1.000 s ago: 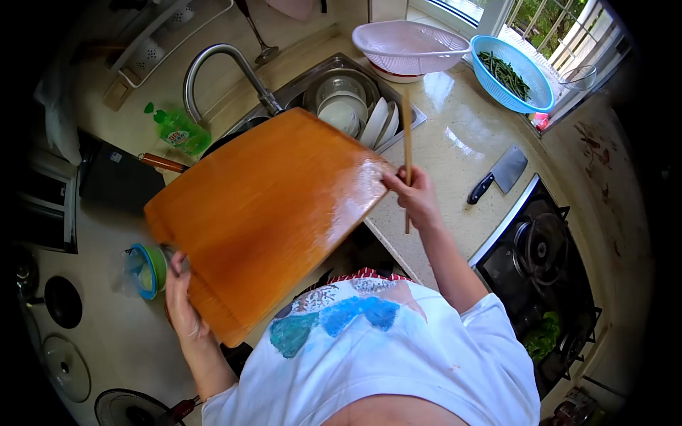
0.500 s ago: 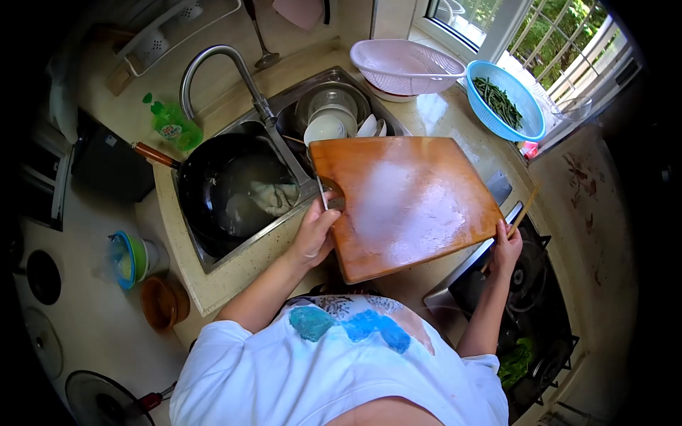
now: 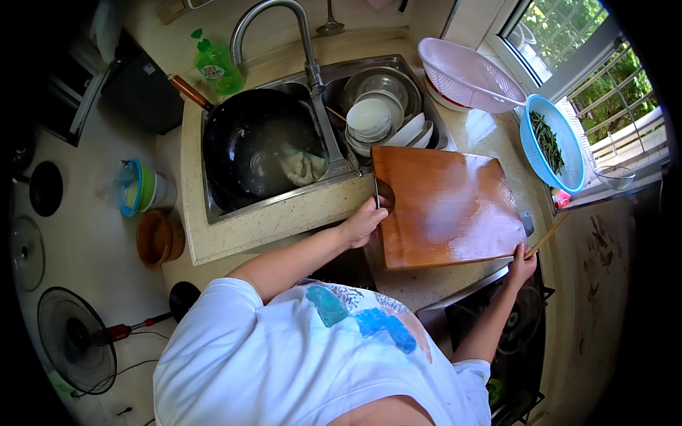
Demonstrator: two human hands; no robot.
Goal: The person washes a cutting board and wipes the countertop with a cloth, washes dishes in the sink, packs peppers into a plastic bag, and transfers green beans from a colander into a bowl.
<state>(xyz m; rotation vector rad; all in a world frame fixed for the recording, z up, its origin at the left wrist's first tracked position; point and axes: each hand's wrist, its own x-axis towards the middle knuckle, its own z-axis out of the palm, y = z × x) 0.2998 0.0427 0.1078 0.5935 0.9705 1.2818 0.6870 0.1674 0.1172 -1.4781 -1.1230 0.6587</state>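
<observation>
A large wet wooden cutting board is held level over the counter right of the sink. My left hand grips its left edge by the cut-out, with a thin metal edge showing beside the fingers. At the board's near right corner, my right hand holds the board together with wooden chopsticks that point up to the right. Only a bit of the cleaver blade shows past the board's right edge. Whether the board touches the counter, I cannot tell.
Left sink basin holds a black wok with water and a cloth. Bowls fill the right basin. Behind stand a pink basket and a blue basket of green beans. The stove is at the right.
The board has swung from over the sink's front to the right-hand counter and levelled out. Both hands have stayed on it. The view has turned, showing the wok fully.
</observation>
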